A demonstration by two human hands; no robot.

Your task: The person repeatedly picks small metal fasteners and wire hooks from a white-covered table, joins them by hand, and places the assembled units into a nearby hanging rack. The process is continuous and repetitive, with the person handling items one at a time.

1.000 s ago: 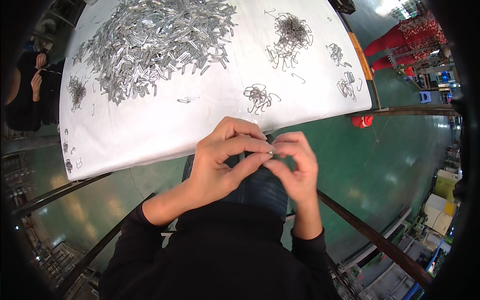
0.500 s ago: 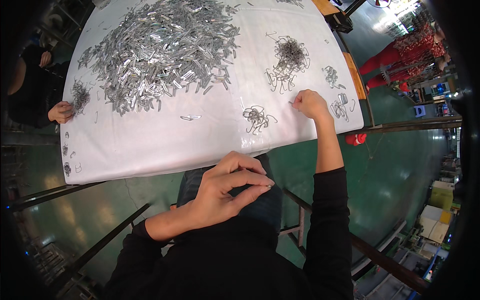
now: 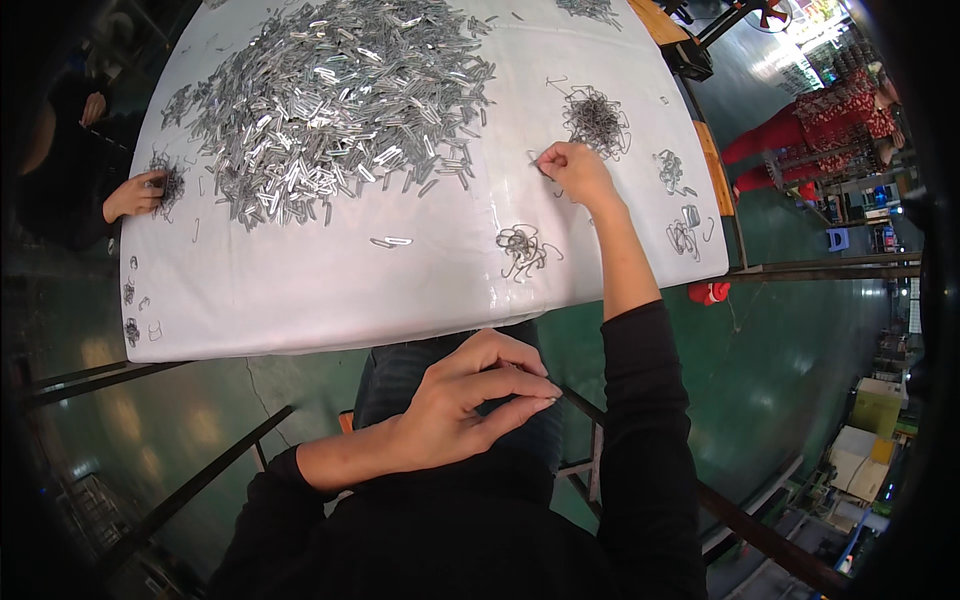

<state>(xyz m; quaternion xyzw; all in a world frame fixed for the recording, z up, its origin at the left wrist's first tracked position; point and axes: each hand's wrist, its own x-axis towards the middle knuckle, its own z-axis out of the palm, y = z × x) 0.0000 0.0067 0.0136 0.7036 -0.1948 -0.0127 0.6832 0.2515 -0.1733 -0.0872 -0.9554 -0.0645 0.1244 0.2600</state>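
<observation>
My left hand (image 3: 478, 402) is over my lap, in front of the table edge. Its thumb and fingers press together at the tips on something tiny and light, too small to name. Over the table, my right hand (image 3: 580, 174) has thumb and forefinger pinched on a thin wire hook, mostly covered by the fingers. Just beyond it lies a tangled pile of dark wire hooks (image 3: 597, 122). A smaller heap of bent wire hooks (image 3: 524, 250) rests nearer the table's front edge. To the left spreads a big mound of shiny flat metal clips (image 3: 330, 110).
The white-covered table (image 3: 290, 300) carries small groups of wire pieces (image 3: 684, 238) at its right edge. At the left edge, another person's hand (image 3: 137, 196) touches a wire pile (image 3: 168, 185). A person in red (image 3: 815, 130) is beyond the right side. A red object (image 3: 710, 292) is on the floor.
My right hand has moved left and away from me, to the near side of the dark hook pile. My left hand has shifted slightly down and right, still pinched. The other person's hand has moved onto their wire pile.
</observation>
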